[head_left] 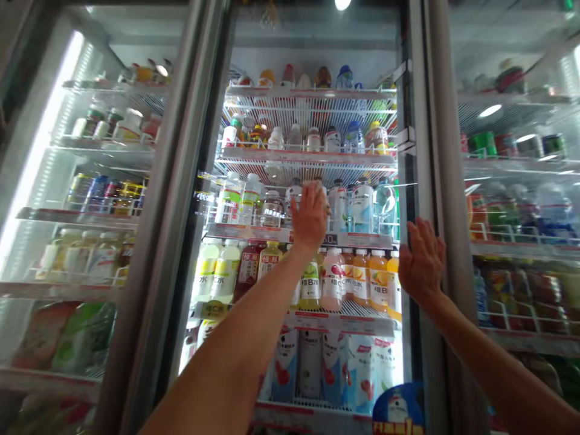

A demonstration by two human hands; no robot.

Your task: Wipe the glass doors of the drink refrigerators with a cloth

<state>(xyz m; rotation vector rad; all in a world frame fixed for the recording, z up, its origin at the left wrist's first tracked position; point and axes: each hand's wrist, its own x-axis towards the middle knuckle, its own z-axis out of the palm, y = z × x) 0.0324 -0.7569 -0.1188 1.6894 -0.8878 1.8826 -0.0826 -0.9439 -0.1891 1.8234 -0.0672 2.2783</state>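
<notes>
My left hand (310, 216) is stretched out to the middle of the tall glass door (312, 48), its fingers extended and its back toward me. A pale edge shows beside its fingertips; whether that is a cloth or a reflection I cannot tell. My right hand (422, 258) lies flat with fingers up on the right side of the door frame (417, 157). Behind the left hand stand white-labelled bottles (362, 206) on a wire shelf. Below the wrist is a row of coloured drinks, among them a pink bottle (333, 279) and orange bottles (378, 279).
Cooler sections with drinks stand on both sides, parted by a left metal post (170, 199) and a right metal post (446, 151). Large cartons (310, 365) fill the bottom shelf. A round blue sticker (397, 409) is low on the door's right side.
</notes>
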